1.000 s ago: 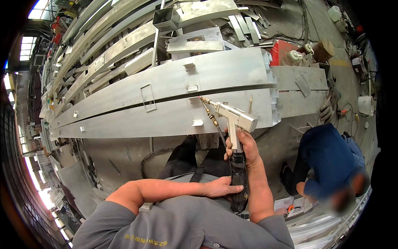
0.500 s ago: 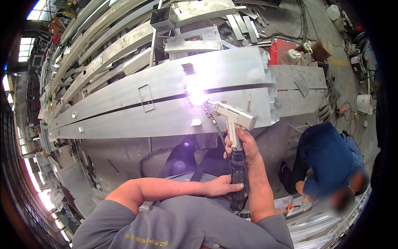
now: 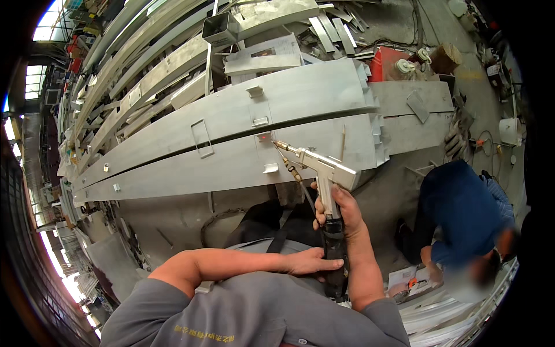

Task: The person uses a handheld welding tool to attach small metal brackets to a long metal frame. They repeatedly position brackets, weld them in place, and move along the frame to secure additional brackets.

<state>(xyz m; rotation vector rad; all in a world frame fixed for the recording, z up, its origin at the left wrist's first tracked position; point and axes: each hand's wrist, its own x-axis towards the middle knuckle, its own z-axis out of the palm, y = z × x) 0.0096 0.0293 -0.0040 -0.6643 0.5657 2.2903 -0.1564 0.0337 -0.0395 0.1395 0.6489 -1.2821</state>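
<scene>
Head view: welding gun [image 3: 325, 172] points upper-left along its barrel [image 3: 315, 161].

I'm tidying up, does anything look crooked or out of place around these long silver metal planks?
Yes: a flat grey plate lies slanted on pale grey boards at right, misaligned with their edges; a thin rectangular metal frame straddles the gap between the long silver metal planks, perhaps stray.

bright flash gone from torch [image 3: 325, 169]
</scene>
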